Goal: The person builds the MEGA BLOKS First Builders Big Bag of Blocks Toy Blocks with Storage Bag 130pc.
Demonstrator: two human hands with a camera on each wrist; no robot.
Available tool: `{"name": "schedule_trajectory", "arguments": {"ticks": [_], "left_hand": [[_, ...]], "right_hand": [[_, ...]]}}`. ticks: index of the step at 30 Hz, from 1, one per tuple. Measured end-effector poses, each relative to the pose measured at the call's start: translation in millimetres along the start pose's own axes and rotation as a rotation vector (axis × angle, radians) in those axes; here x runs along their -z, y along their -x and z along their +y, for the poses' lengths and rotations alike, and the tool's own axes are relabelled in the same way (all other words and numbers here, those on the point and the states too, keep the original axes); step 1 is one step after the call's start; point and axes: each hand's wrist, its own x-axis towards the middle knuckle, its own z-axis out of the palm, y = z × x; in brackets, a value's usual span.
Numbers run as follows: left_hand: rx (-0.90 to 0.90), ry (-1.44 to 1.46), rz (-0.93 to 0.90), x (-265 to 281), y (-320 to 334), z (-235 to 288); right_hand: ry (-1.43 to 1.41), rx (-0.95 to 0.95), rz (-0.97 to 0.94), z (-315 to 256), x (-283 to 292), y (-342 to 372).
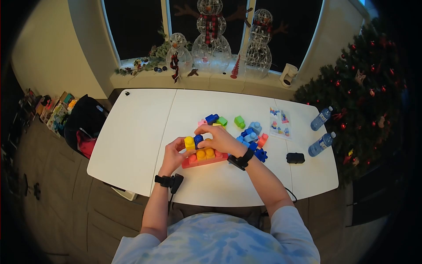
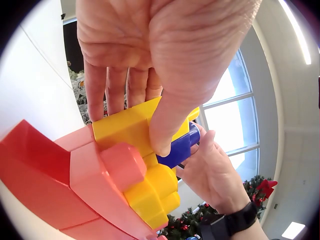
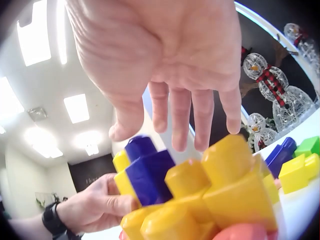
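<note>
The left hand (image 1: 172, 156) pinches the yellow block (image 2: 125, 126), probably steadying it; the right hand (image 1: 222, 140), fingers loose, arches over the blue block (image 3: 147, 175). The red base (image 1: 191, 164), on the tabletop (image 1: 132, 132), seemingly supports both.

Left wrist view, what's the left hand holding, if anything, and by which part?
The left hand pinches a yellow block by its sides.
</note>
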Motion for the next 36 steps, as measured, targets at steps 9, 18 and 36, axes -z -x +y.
{"name": "schedule_trajectory", "arguments": {"ticks": [9,18,36], "left_hand": [[-0.094,-0.005,-0.018,-2,-5,11],[-0.069,-0.008,-0.01,-5,-10,7],[-0.034,0.054,-0.007,-8,-9,6]], "right_hand": [[0.308,-0.076,0.059,104,43,-48],[0.527,-0.18,-0.053,135,23,-50],[0.058,-0.001,-0.022,-4,25,13]]}}
